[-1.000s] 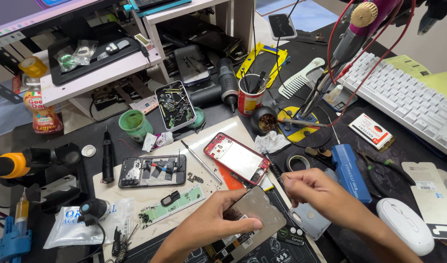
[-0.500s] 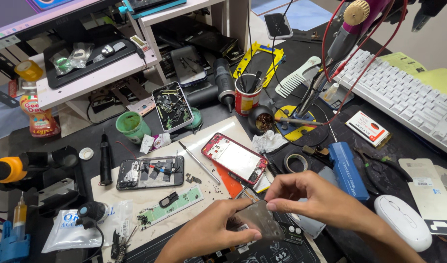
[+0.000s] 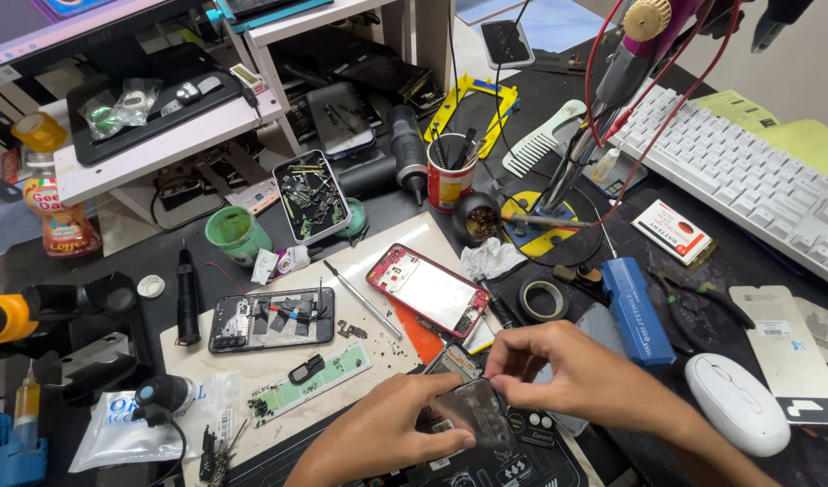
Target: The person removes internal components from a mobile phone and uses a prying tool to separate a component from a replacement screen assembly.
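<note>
Nearest to us, our left hand [image 3: 391, 433] lies with its fingers closed over the lower edge of a dark glossy phone panel [image 3: 464, 417], which sits tilted above the black work mat [image 3: 342, 460] at the bottom of the view. Our right hand [image 3: 576, 374] pinches the panel's upper right corner between thumb and fingertips, so both hands grasp the same piece. Just beyond the panel, touching its top edge, we see a small phone part [image 3: 455, 359]; we cannot tell what kind.

A little farther lies a red phone frame [image 3: 429, 289] with its pale inside facing up, and to its left an opened black phone body [image 3: 271, 319] showing its boards, with a green circuit strip [image 3: 310, 381] near it. A roll of black tape [image 3: 545, 300] and a blue box [image 3: 637, 311] rest to the right, a white mouse [image 3: 737, 403] beside them.

Farther back stand a red cup of tools [image 3: 451, 173], a green cup [image 3: 236, 234] and a white keyboard [image 3: 748, 176].
</note>
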